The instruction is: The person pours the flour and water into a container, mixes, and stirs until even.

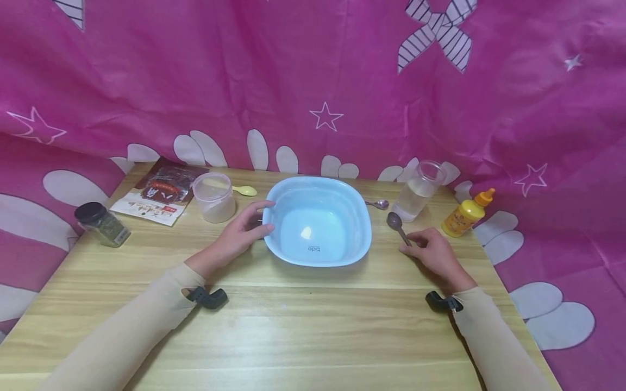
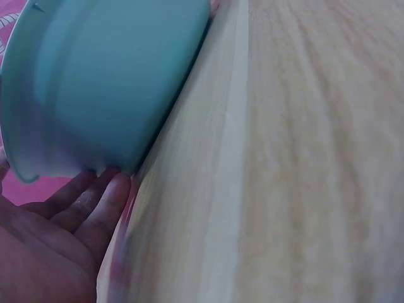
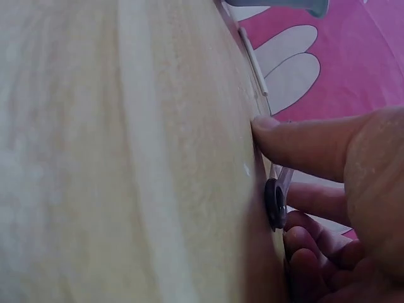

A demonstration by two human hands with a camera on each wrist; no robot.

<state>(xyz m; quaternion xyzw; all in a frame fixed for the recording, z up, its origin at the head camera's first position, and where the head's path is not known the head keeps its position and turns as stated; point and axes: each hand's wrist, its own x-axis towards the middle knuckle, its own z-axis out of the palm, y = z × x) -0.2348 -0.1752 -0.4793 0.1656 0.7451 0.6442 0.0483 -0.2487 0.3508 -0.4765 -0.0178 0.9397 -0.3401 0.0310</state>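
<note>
A light-blue basin [image 1: 332, 233] sits upright in the middle of the wooden table [image 1: 293, 331], with dark lettering on its inside floor. At its left side, the left hand [image 1: 235, 233] touches the rim with thumb and index finger, and the left wrist view shows other fingertips against the outer wall; these fingers are extended, resting on the basin rather than clenched round it. To the basin's right, a dark spoon [image 1: 395, 221] has its bowl directed away from the person, and its handle runs to the thumb and fingers of the right hand [image 1: 432, 254]; that contact is partly hidden, so I cannot tell whether they pinch it. Behind the dark spoon stands a clear container [image 1: 412, 200] with liquid, a yellow bottle [image 1: 462, 217] near it on the right. A metal spoon [image 1: 380, 204] pokes out beside the basin. On the left are a yellow spoon [image 1: 246, 190], a tub of white contents [image 1: 218, 207], a printed packet [image 1: 155, 200] and a black-lidded jar [image 1: 108, 227]. A pink patterned curtain [image 1: 274, 65] hangs behind.
</note>
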